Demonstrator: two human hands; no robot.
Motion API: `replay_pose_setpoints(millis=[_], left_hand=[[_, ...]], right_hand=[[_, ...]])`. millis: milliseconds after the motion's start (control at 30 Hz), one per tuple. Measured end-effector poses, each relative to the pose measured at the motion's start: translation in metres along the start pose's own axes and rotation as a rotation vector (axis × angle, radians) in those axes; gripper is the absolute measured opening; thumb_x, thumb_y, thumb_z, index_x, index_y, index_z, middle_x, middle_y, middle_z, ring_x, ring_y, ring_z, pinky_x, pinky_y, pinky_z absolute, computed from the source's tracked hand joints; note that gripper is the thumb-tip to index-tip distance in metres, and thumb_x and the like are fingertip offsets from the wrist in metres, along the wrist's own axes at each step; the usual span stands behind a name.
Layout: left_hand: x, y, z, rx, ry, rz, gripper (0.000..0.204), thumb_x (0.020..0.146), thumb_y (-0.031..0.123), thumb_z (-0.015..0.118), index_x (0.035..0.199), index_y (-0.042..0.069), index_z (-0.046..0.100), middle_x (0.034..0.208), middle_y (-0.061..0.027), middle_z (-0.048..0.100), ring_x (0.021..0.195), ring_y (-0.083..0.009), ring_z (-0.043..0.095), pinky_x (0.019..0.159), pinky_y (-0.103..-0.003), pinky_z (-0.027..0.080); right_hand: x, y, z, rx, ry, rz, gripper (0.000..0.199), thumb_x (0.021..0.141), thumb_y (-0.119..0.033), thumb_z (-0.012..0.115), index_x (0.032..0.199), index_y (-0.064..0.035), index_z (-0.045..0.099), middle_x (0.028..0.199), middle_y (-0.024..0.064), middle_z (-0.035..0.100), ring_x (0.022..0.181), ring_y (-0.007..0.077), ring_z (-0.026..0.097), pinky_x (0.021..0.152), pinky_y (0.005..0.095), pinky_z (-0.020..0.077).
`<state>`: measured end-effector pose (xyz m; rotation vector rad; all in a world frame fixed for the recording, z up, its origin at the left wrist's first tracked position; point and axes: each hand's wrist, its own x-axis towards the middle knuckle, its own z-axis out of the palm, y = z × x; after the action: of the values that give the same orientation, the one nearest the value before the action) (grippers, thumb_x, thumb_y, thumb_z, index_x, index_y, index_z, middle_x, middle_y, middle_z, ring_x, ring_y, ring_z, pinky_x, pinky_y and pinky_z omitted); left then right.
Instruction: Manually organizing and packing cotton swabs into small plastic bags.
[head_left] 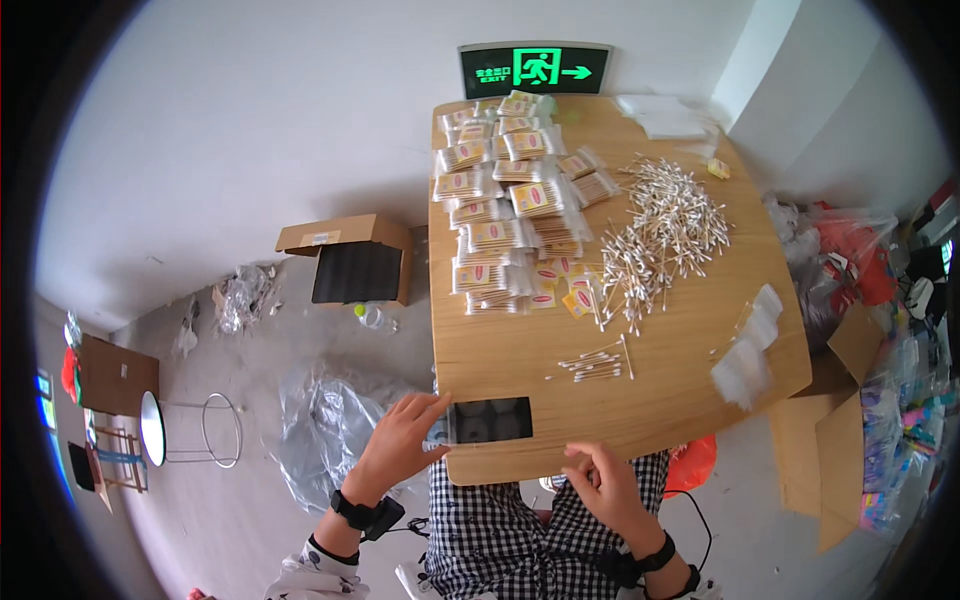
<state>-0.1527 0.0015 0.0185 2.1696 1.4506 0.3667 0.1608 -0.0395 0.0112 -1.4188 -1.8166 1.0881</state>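
While the left hand (400, 440) lies flat-fingered against the left end of a dark smartphone (488, 420), steadying it without closing around it, the phone rests on the wooden table (680, 390) at its near left corner, just inside the near edge. The right hand (600, 480) sits at the near edge a little to the right of the phone, fingers curled inward with the tips pinched together (whether anything small is caught between them I cannot tell). Both wrists wear black bands, and a checked garment shows below the table's edge.

Farther in, a small bundle of cotton swabs (597, 363) lies near the middle of the table, and a big loose heap of cotton swabs (665, 230) spreads toward the far right. Filled swab packets (505, 200) cover the far left part in overlapping rows. Empty clear bags (750, 350) sit by the right edge. On the floor to the left stands an open cardboard box (350, 260).
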Motion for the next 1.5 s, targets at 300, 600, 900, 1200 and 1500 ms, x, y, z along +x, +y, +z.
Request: replay_pose_setpoints(millis=[300,600,900,1200,1500], left_hand=[[0.013,0.013,-0.007,0.038,-0.094,0.030,0.078,0.065,0.012,0.082,0.137,0.005,0.051,0.122,-0.0124,0.061,0.114,-0.0322,0.055,0.096,-0.043,0.047],[0.042,0.039,0.011,-0.045,-0.011,0.152,0.067,0.067,0.010,0.081,0.129,0.003,0.057,0.114,-0.0121,0.065,0.102,-0.0328,0.061,0.087,-0.039,0.052],[0.196,0.108,0.083,-0.109,0.288,-0.127,0.034,0.083,0.024,0.075,0.100,0.002,0.055,0.093,-0.0145,0.062,0.084,-0.0314,0.065,0.068,-0.040,0.053],[0.249,0.138,0.124,-0.031,0.389,-0.081,0.037,0.081,0.027,0.076,0.100,0.003,0.053,0.097,-0.0147,0.059,0.088,-0.0335,0.062,0.069,-0.043,0.052],[0.216,0.124,0.131,-0.050,0.439,-0.044,0.016,0.081,0.013,0.069,0.091,0.007,0.059,0.081,-0.0100,0.060,0.081,-0.0312,0.062,0.065,-0.042,0.051]], right_hand=[[0.073,0.031,-0.043,-0.548,0.121,-0.320,0.038,0.084,0.000,0.061,0.121,-0.0038,0.060,0.116,0.0111,0.064,0.116,0.0290,0.056,0.095,0.0427,0.0457],[0.102,0.053,-0.035,-0.549,0.055,-0.383,0.026,0.080,-0.004,0.061,0.106,-0.0026,0.066,0.105,0.0057,0.065,0.105,0.0256,0.058,0.098,0.0417,0.0438],[0.062,0.078,-0.052,-0.526,0.312,-0.257,0.021,0.077,-0.008,0.067,0.098,-0.0067,0.068,0.100,0.0042,0.064,0.097,0.0258,0.059,0.090,0.0410,0.0432],[0.092,0.081,-0.071,-0.435,0.434,-0.142,0.022,0.080,-0.010,0.071,0.101,-0.0077,0.068,0.107,0.0051,0.064,0.096,0.0259,0.058,0.085,0.0408,0.0430],[0.081,0.095,-0.066,-0.422,0.386,-0.253,0.018,0.077,-0.007,0.070,0.094,-0.0081,0.070,0.091,0.0017,0.064,0.090,0.0236,0.058,0.081,0.0386,0.0439]])
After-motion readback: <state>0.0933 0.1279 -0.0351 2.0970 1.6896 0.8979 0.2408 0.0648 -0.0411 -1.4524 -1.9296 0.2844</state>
